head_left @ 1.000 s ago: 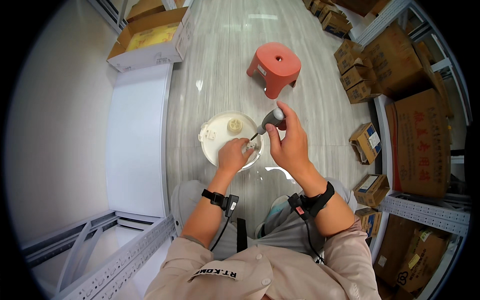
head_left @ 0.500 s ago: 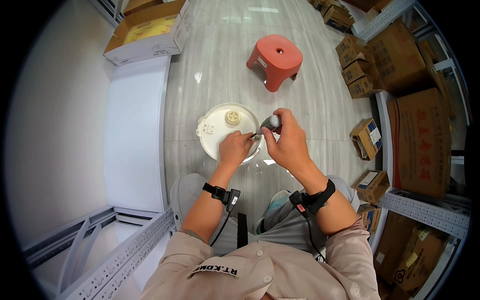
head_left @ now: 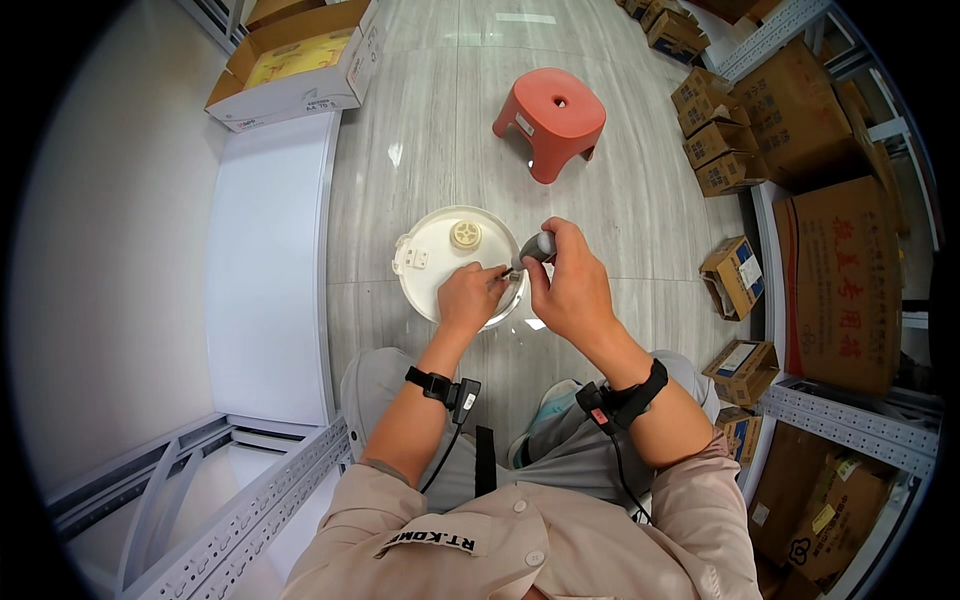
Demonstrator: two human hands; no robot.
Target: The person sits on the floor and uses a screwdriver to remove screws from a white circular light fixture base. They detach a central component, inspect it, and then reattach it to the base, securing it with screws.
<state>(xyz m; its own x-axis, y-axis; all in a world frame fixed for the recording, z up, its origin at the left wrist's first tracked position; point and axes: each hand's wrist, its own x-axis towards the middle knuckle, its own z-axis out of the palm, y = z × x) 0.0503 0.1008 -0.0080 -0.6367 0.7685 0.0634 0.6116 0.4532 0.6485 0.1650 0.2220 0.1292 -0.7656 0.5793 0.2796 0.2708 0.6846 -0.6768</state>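
Note:
A round white lid-like part (head_left: 425,285) lies on the floor in front of me, with a small cream spoked knob (head_left: 466,235) on its far side. My right hand (head_left: 574,285) is closed round the grey handle of a screwdriver (head_left: 540,248) at the right rim. The tool leans, its pale butt end up to the right and its tip down toward my left fingers. My left hand (head_left: 470,297) rests over the part's near right side, its fingers pinched together beside the tip. A small metallic piece (head_left: 514,277) shows there; what the left fingers grip is too small to tell.
Beyond the white part stands a red plastic stool (head_left: 558,110). A low white shelf (head_left: 270,270) runs along the left, with an open carton (head_left: 290,80) at its far end. Shelving with a big brown carton (head_left: 840,285) and small boxes (head_left: 735,275) lines the right.
My right hand has shifted slightly left with the screwdriver, whose handle has tilted a little. My left hand and the white part stay in place.

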